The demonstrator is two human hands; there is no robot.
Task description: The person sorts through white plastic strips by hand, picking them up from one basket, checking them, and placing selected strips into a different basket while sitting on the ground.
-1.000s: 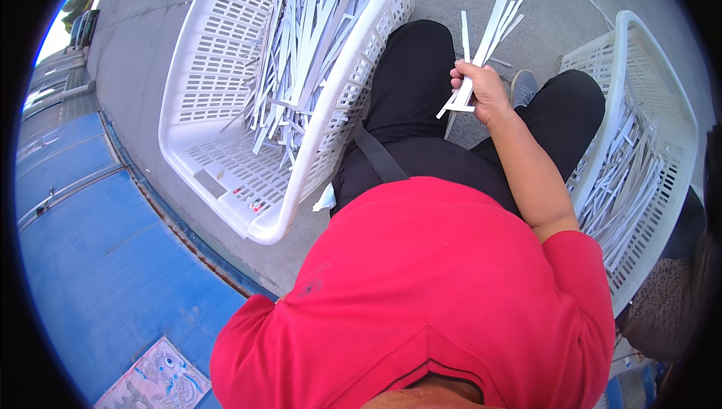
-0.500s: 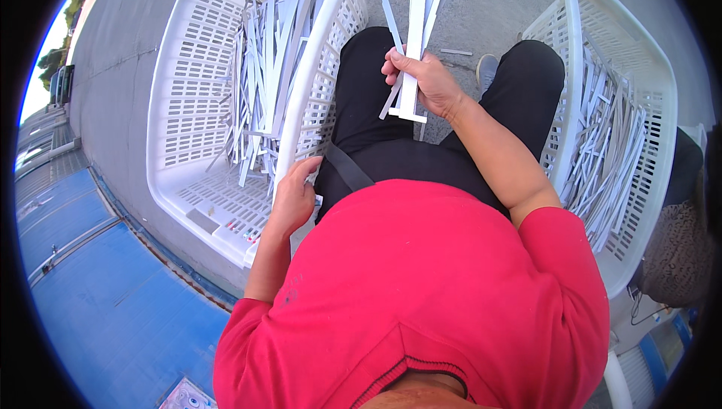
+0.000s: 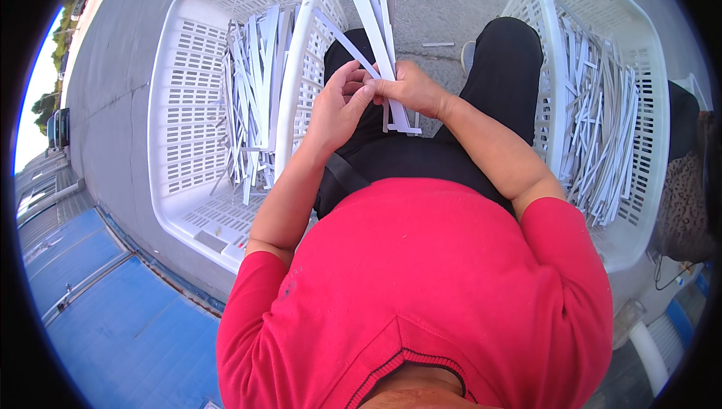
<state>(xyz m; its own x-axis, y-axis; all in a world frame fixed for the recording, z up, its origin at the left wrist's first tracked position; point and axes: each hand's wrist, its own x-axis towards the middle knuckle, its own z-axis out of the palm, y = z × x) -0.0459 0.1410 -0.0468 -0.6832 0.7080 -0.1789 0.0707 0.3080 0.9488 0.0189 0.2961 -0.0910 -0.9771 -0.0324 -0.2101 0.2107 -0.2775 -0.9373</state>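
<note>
A loose bundle of long, thin white strips (image 3: 362, 4) fans out above my lap. My right hand (image 3: 412, 89) is closed round the bundle near its lower end, where short cross-pieces show below the fingers. From the left, my left hand (image 3: 340, 108) meets it, thumb and curled fingers closing at a slanted white strip (image 3: 342, 42) on the bundle's left side. The two thumbs nearly touch, and my fingers partly hide what lies between them.
At my left stands a white slatted plastic basket (image 3: 180, 119) with many strips (image 3: 259, 82) inside. A second white basket (image 3: 553, 71) with a pile of similar strips (image 3: 602, 123) is at my right. One stray strip (image 3: 438, 44) lies on the grey concrete ground (image 3: 444, 3).
My left hand has risen from beside the left basket to the strips and closed at them. The right hand has shifted slightly left, and the bundle now leans further left.
</note>
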